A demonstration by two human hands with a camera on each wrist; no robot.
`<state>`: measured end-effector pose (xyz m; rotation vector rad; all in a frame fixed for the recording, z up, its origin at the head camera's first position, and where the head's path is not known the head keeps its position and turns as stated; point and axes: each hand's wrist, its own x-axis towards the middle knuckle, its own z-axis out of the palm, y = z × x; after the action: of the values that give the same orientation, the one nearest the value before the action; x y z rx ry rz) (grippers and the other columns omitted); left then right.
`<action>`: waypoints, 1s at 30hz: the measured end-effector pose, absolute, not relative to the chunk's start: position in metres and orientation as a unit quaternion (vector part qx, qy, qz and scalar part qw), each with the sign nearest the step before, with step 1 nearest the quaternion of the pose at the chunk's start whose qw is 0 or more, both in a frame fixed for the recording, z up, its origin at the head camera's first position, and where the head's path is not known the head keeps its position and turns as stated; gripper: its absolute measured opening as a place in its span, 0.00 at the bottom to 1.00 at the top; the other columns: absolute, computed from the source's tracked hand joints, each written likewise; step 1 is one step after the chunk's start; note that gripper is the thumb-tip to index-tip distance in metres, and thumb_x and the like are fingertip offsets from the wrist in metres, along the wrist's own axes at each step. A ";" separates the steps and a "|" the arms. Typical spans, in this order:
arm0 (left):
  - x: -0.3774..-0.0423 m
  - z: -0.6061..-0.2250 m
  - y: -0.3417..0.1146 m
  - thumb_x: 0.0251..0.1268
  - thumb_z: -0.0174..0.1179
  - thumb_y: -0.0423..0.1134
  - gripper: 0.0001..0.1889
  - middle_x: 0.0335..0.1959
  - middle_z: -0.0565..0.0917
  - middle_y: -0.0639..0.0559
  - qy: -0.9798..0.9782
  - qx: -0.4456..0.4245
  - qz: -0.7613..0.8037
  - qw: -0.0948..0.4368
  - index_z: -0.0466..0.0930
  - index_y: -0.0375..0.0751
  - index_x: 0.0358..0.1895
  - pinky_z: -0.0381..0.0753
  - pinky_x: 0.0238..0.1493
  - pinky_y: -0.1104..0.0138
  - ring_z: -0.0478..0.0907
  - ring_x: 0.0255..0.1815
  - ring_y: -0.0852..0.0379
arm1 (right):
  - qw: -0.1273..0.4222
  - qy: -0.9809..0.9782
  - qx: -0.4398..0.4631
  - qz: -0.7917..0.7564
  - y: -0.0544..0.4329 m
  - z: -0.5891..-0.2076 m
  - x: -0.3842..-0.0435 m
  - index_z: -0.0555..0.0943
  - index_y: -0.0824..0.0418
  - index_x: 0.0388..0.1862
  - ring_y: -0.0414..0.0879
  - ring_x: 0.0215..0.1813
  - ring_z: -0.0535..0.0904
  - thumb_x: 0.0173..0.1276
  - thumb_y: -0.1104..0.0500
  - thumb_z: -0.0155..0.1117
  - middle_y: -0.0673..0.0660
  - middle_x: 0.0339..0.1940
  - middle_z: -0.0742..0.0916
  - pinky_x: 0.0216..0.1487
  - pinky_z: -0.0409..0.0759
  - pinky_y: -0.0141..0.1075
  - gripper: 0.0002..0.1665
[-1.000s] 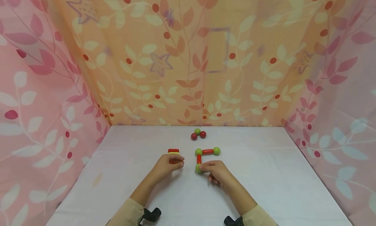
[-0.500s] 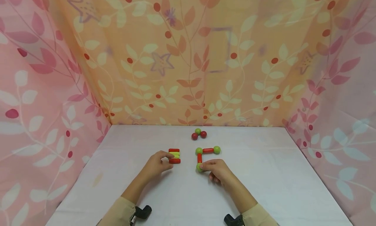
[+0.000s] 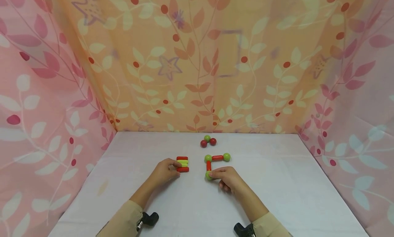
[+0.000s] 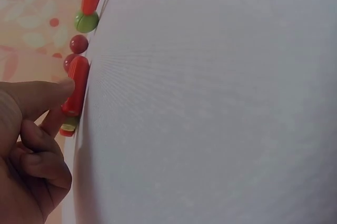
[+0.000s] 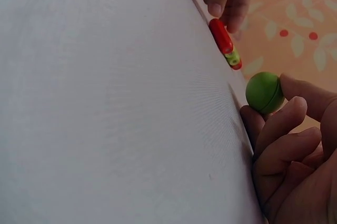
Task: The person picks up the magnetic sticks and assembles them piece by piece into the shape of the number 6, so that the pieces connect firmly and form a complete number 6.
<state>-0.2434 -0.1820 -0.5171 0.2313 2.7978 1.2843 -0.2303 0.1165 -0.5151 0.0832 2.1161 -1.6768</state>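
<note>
My left hand has its thumb and index finger at the left end of the nearest red rod. In the left wrist view, the thumb tip presses against that red rod and the index finger lies behind it. Yellow-green rods and another red rod lie stacked beyond it. My right hand pinches a green ball between thumb and fingers. From this ball a red rod runs to a corner green ball, then a second rod reaches another green ball.
Farther back on the white table sit two red balls and a green ball, close together. A patterned orange cloth hangs behind, with pink cloths at both sides.
My left hand has drawn back to the left from over the rods, so more of them shows. The rods and the joined balls stay about where they were, and my right hand keeps its pinch.
</note>
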 end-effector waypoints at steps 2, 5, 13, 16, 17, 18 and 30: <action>-0.244 -0.517 -0.181 0.45 0.70 0.39 0.13 0.40 0.79 0.61 0.905 0.075 0.417 0.024 0.82 0.54 0.38 0.72 0.46 0.56 0.72 0.44 0.55 | 0.221 0.764 0.029 -0.605 0.117 -0.516 -0.231 0.83 0.55 0.40 0.38 0.09 0.65 0.47 0.42 0.72 0.57 0.35 0.85 0.09 0.61 0.29 0.25; -0.245 -0.518 -0.180 0.45 0.70 0.40 0.12 0.41 0.79 0.60 0.906 0.067 0.417 0.023 0.83 0.54 0.36 0.72 0.46 0.57 0.72 0.44 0.55 | 0.223 0.762 0.029 -0.607 0.117 -0.516 -0.231 0.83 0.56 0.40 0.38 0.09 0.65 0.47 0.42 0.72 0.57 0.35 0.85 0.09 0.61 0.29 0.25; -0.243 -0.516 -0.173 0.42 0.72 0.40 0.11 0.39 0.78 0.59 0.917 0.050 0.395 0.027 0.83 0.55 0.32 0.73 0.43 0.60 0.72 0.41 0.55 | 0.225 0.764 0.028 -0.605 0.117 -0.516 -0.232 0.83 0.56 0.40 0.38 0.09 0.65 0.48 0.43 0.71 0.58 0.34 0.84 0.09 0.61 0.29 0.25; -0.242 -0.514 -0.171 0.43 0.72 0.39 0.11 0.39 0.78 0.58 0.921 0.047 0.386 0.028 0.83 0.54 0.32 0.73 0.41 0.61 0.71 0.40 0.55 | 0.230 0.764 0.032 -0.602 0.117 -0.515 -0.233 0.83 0.55 0.41 0.39 0.10 0.64 0.47 0.42 0.71 0.57 0.34 0.84 0.09 0.60 0.29 0.25; -0.241 -0.514 -0.171 0.43 0.72 0.39 0.11 0.39 0.77 0.58 0.922 0.044 0.384 0.031 0.82 0.54 0.33 0.74 0.40 0.62 0.71 0.39 0.55 | 0.231 0.765 0.033 -0.601 0.117 -0.515 -0.233 0.83 0.55 0.41 0.39 0.10 0.64 0.47 0.42 0.71 0.57 0.34 0.84 0.10 0.60 0.29 0.25; -0.241 -0.513 -0.171 0.43 0.71 0.39 0.11 0.39 0.78 0.58 0.922 0.042 0.384 0.034 0.82 0.55 0.33 0.74 0.39 0.63 0.72 0.38 0.55 | 0.231 0.765 0.033 -0.600 0.117 -0.515 -0.233 0.83 0.55 0.41 0.39 0.10 0.64 0.47 0.42 0.71 0.57 0.34 0.84 0.10 0.60 0.29 0.25; -0.241 -0.514 -0.171 0.44 0.71 0.45 0.12 0.31 0.78 0.60 0.934 0.070 0.344 0.061 0.83 0.56 0.36 0.73 0.34 0.65 0.72 0.34 0.58 | 0.225 0.770 0.029 -0.596 0.114 -0.512 -0.233 0.84 0.55 0.39 0.40 0.10 0.66 0.47 0.42 0.71 0.57 0.35 0.85 0.10 0.61 0.30 0.24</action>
<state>-0.2406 -0.1707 -0.5139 0.2124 2.8268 1.0424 -0.2335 0.1144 -0.5122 0.0805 2.1251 -1.6442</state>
